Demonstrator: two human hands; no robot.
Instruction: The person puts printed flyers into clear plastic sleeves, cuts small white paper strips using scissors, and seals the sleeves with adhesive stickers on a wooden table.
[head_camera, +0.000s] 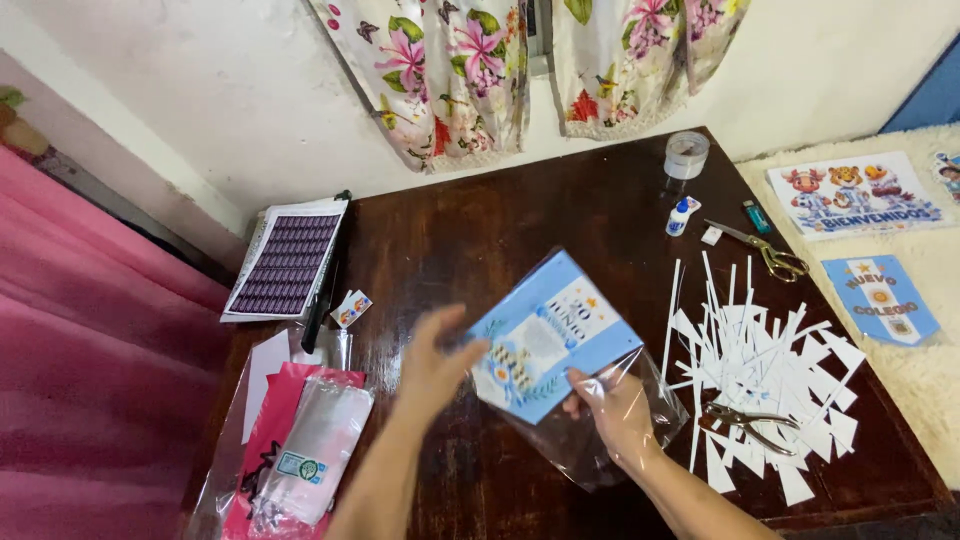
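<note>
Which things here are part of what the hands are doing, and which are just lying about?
In hand:
blue card, left hand
clear bag, right hand

Lying about:
paper scraps
pliers
scissors
glue bottle
sticker sheet
bag pack

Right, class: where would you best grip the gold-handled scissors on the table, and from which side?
Grip the scissors by the gold loops, coming from the right: the handles point right, toward the table edge, and the blades point left toward the glue bottle.
</note>
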